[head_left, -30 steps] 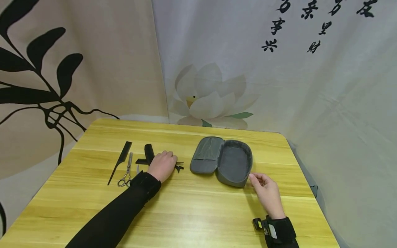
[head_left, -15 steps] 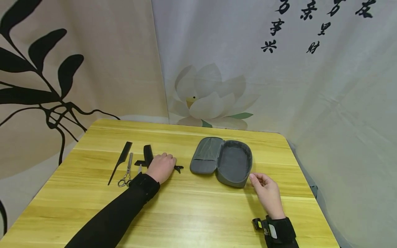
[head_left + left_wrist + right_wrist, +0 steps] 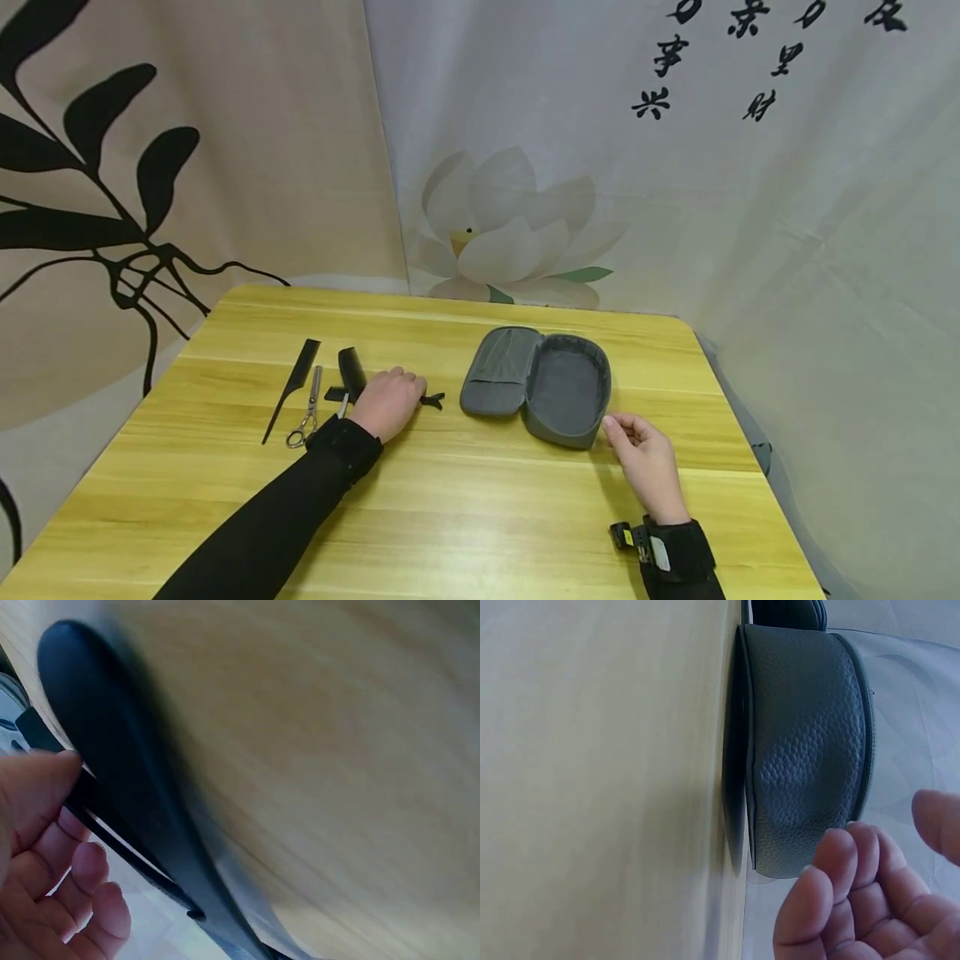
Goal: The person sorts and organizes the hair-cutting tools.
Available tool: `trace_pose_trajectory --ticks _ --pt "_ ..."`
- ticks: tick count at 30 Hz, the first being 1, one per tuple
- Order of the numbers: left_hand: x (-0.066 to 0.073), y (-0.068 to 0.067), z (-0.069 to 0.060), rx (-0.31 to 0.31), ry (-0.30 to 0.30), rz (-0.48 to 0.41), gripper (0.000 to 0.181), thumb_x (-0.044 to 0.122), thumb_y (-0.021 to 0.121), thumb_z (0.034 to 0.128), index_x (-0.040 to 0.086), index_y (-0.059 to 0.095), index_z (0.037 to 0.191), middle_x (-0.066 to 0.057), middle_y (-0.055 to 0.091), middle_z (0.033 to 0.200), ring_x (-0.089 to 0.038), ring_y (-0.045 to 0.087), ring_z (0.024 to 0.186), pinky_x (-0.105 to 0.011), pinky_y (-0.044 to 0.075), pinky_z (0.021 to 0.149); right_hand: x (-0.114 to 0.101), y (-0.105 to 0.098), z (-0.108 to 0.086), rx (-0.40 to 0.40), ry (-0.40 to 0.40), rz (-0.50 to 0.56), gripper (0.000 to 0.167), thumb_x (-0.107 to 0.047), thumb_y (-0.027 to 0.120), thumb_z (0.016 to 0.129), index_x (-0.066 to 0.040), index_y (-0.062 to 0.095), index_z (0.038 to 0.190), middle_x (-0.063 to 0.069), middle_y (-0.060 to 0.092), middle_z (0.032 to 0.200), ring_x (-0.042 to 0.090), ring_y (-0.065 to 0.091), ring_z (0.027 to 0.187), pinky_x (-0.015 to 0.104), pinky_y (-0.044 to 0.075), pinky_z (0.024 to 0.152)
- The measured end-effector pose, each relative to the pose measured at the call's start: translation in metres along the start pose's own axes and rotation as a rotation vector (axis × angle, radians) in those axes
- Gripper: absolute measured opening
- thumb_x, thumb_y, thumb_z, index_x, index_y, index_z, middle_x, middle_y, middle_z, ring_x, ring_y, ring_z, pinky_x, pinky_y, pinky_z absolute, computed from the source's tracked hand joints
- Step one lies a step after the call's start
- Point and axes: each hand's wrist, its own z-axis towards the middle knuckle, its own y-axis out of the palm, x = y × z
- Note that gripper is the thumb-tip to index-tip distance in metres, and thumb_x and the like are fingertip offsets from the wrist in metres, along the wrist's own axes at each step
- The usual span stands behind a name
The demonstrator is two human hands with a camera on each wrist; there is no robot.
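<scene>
My left hand lies low over the tools at the table's left. In the left wrist view its thumb and fingers pinch a slim black hair clip; which end they hold is partly hidden. A forked black end sticks out right of the hand. A wide black comb shows beyond it, with a scissor blade beside the wrist. My right hand is at the near right corner of the open grey zip case. Its loosely curled fingertips are close against the case's edge, thumb apart.
A black tail comb and silver thinning scissors lie left of my left hand. The case lid is folded out to the left. Behind the wooden table hangs a printed curtain.
My left hand has shifted slightly left, and the wide comb has moved left and tilted. The clip ends at its right have changed shape. My right hand and the case stay in place.
</scene>
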Motion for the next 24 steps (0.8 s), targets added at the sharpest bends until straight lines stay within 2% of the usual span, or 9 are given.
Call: trace_pose_trajectory --ticks 5,10,14,18,21,24 --pt "-0.001 0.003 0.000 0.014 0.011 -0.018 0.005 0.012 0.075 0.0986 0.009 0.074 0.103 -0.008 0.077 0.100 -0.029 0.069 0.095 -0.044 0.060 0.087 -0.001 0.001 0.000 0.002 0.008 0.002 0.046 -0.045 0.061 0.109 -0.006 0.072 0.131 0.019 0.076 0.121 0.029 0.073 0.104 0.020 0.058 0.080" --pt "0.003 0.000 0.002 0.054 0.000 -0.122 0.005 0.016 0.075 0.0972 0.012 0.073 0.101 -0.005 0.075 0.098 -0.026 0.065 0.093 -0.044 0.057 0.087 -0.001 0.001 0.000 -0.002 0.015 0.015 0.046 -0.045 0.062 0.109 -0.006 0.072 0.130 0.019 0.075 0.121 0.026 0.073 0.103 0.020 0.058 0.081" --pt "0.008 -0.006 0.005 0.055 -0.027 -0.255 0.005 0.017 0.072 0.0991 0.013 0.073 0.100 -0.003 0.075 0.097 -0.022 0.060 0.089 -0.040 0.054 0.083 -0.002 0.000 -0.001 -0.006 0.017 0.015 0.047 -0.046 0.062 0.108 -0.006 0.072 0.131 0.018 0.075 0.120 0.024 0.072 0.102 0.020 0.058 0.080" --pt "0.012 -0.013 0.007 0.061 -0.097 -0.425 0.006 0.019 0.071 0.0994 0.014 0.073 0.102 -0.001 0.073 0.098 -0.018 0.053 0.087 -0.036 0.048 0.080 -0.002 -0.001 -0.001 -0.008 0.018 0.007 0.048 -0.046 0.062 0.108 -0.006 0.072 0.132 0.018 0.075 0.120 0.022 0.072 0.101 0.020 0.058 0.079" --pt "0.016 -0.017 0.007 0.098 -0.135 -0.532 0.006 0.018 0.071 0.0993 0.016 0.072 0.105 0.000 0.072 0.100 -0.017 0.049 0.086 -0.034 0.044 0.078 -0.001 0.000 -0.001 -0.008 0.021 0.004 0.049 -0.047 0.062 0.108 -0.005 0.071 0.132 0.018 0.075 0.120 0.021 0.072 0.101 0.020 0.058 0.080" --pt "0.019 -0.022 0.007 0.144 -0.134 -0.600 0.006 0.017 0.070 0.1001 0.016 0.072 0.105 0.001 0.071 0.101 -0.017 0.047 0.087 -0.033 0.041 0.077 -0.002 0.000 -0.001 -0.003 0.023 -0.001 0.049 -0.047 0.062 0.108 -0.006 0.071 0.132 0.019 0.075 0.120 0.023 0.072 0.101 0.021 0.058 0.080"
